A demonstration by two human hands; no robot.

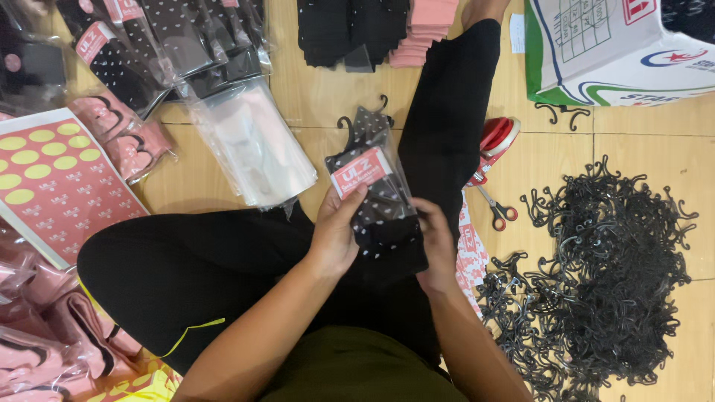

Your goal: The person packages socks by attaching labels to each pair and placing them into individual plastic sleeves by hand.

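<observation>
Holding one bagged black dotted sock pair (376,201) over lap: left hand (335,234) and right hand (436,249) both in closed grip on it; hanger pile (611,260) on floor (328,97) at right.

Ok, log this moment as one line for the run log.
left hand: grips bagged black dotted socks | right hand: holds bag's lower edge | right: pile of black hooks, scissors

We've got both hands, left hand (335,237) and right hand (437,249), gripping a bagged black dotted sock pair (376,195) over our lap, hanger pile (611,268) and scissors (497,212) to the right.
</observation>
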